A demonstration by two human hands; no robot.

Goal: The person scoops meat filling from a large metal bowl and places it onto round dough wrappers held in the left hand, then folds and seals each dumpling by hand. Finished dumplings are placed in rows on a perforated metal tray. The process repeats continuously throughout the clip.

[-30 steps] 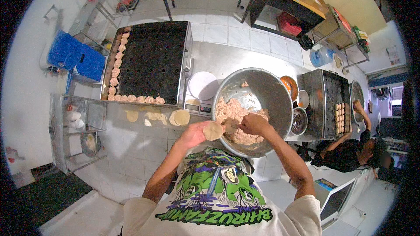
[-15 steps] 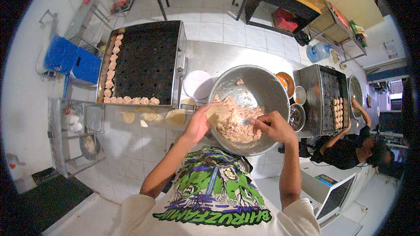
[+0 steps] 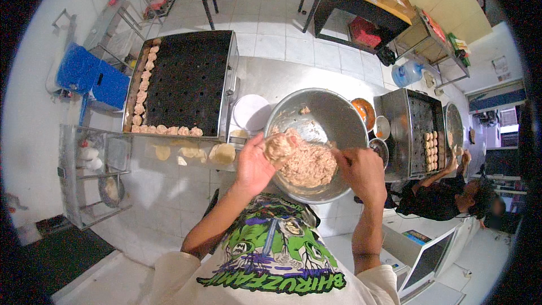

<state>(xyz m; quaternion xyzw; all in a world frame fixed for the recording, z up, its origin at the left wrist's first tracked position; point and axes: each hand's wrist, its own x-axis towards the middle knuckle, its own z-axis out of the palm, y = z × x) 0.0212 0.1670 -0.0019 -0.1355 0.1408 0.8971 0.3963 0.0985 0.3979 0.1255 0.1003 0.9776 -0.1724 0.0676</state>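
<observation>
My left hand (image 3: 254,166) is turned palm up at the left rim of a large metal bowl (image 3: 353,121). Its fingers curl round a thin round dumpling wrapper with a mound of pinkish filling on it (image 3: 279,147). The same minced filling (image 3: 309,164) lies heaped in the bowl's near left part. Over the bowl's right side my right hand (image 3: 364,172) is closed, knuckles up; what its fingers hold is hidden. Left of the bowl, a steamer tray (image 3: 186,87) with a dark perforated base carries filled dumplings (image 3: 144,87) along its left and near edges.
A white round plate (image 3: 252,112) sits between tray and bowl. Loose wrappers (image 3: 222,153) lie along the tray's near side. Small bowls, one with orange contents (image 3: 364,114), stand right of the big bowl. Farther right, a co-worker (image 3: 435,197) reaches toward a second steamer tray (image 3: 418,130).
Filling now sits on the wrapper in my left hand, which was bare on its visible face before. My right hand has moved slightly right and nearer me.
</observation>
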